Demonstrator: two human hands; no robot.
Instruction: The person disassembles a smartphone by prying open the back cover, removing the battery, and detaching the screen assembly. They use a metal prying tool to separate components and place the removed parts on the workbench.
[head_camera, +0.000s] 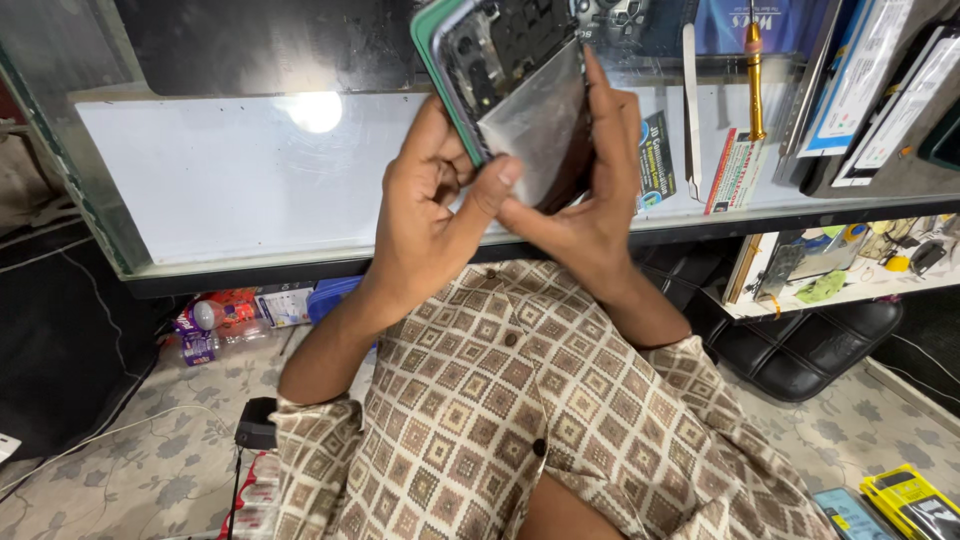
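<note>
An opened smartphone (505, 75) with a green frame, its back cover off and its circuit boards and silver battery showing, is held up over the glass counter (230, 180). My left hand (425, 215) grips the phone's left edge, the thumb pressing on the silver battery. My right hand (590, 190) holds the right edge, its fingers stretched up along the side. Both forearms come out of sleeves of a brown diamond-patterned shirt (520, 420).
On the counter lie a thin metal pry tool (692, 110), a gold-tipped screwdriver (755, 70), printed cards (655, 165) and boxes (860, 80). A shelf with small parts (840, 265) sits lower right. A black stool (810, 345), plastic bottle (215, 330), black charger (257, 425) and yellow case (910, 500) are on the floor.
</note>
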